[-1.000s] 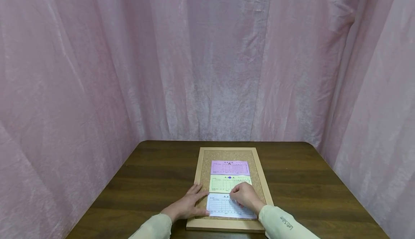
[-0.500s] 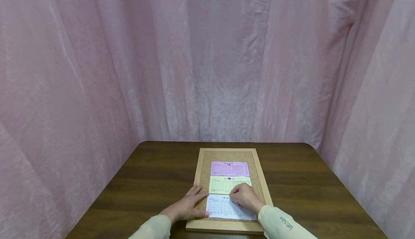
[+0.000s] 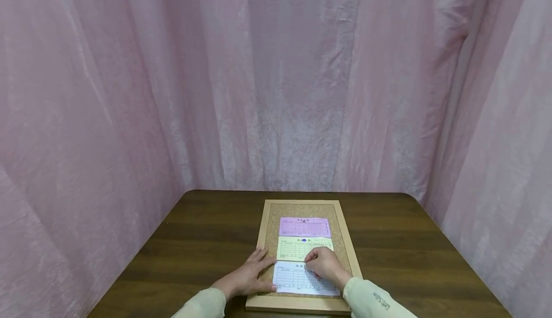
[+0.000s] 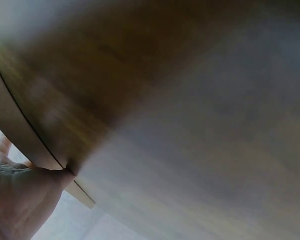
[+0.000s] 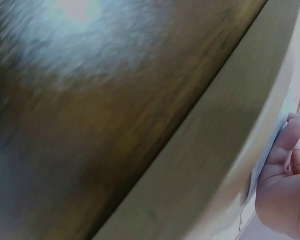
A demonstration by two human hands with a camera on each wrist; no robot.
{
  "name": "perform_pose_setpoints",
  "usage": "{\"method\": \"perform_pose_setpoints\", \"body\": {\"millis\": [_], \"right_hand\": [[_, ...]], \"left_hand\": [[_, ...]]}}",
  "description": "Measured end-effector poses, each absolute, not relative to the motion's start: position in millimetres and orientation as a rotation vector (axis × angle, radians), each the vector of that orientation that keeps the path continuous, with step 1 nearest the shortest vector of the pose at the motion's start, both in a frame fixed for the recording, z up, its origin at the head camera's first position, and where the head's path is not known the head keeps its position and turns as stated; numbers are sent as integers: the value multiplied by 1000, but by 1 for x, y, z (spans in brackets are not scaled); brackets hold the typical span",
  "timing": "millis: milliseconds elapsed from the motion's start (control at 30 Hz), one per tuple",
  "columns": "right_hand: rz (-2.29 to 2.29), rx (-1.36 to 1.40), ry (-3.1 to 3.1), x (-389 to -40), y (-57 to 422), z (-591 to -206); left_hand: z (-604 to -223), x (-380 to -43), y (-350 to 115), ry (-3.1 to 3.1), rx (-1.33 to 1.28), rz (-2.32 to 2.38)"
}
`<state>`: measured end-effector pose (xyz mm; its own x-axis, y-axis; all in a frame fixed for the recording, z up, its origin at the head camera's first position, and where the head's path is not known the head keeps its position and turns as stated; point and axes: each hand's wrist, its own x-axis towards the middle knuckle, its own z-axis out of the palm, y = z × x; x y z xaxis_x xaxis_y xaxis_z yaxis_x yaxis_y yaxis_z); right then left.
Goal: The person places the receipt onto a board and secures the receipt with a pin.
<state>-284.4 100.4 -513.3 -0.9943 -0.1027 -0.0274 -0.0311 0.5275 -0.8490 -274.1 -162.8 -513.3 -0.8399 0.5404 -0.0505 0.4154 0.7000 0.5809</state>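
Note:
A cork board (image 3: 276, 210) with a light wooden frame lies on the table. Three printed slips run down it: a pink slip (image 3: 290, 227) at the far end, a pale green slip (image 3: 291, 250) in the middle, a white slip (image 3: 288, 279) nearest me. A purple push pin (image 3: 304, 240) sits in the green slip; a small dark-looking pin (image 3: 304, 221) marks the pink one. My left hand (image 3: 247, 275) rests spread over the board's left edge, fingertips beside the white slip. My right hand (image 3: 325, 263) pinches something small at the white slip's top middle; the fingertips hide it.
The dark brown wooden table (image 3: 194, 241) extends to both sides of the board. Pink curtains (image 3: 297, 93) hang behind it and along the left and right. The left wrist view is mostly blurred.
Both hands keep their places on the board, the right fingertips still together at the white slip's top. The head view has shifted very slightly.

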Motion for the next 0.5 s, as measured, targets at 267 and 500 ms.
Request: {"method": "perform_pose_setpoints", "body": {"millis": [267,500], "right_hand": [[-1543,-222,2637,-282,103,-513],[-1582,-226,2590,-272,107,-502]], "left_hand": [[-513,-272,-165,2737,807,777],[-505,-269,-170,2783,809,722]]}}
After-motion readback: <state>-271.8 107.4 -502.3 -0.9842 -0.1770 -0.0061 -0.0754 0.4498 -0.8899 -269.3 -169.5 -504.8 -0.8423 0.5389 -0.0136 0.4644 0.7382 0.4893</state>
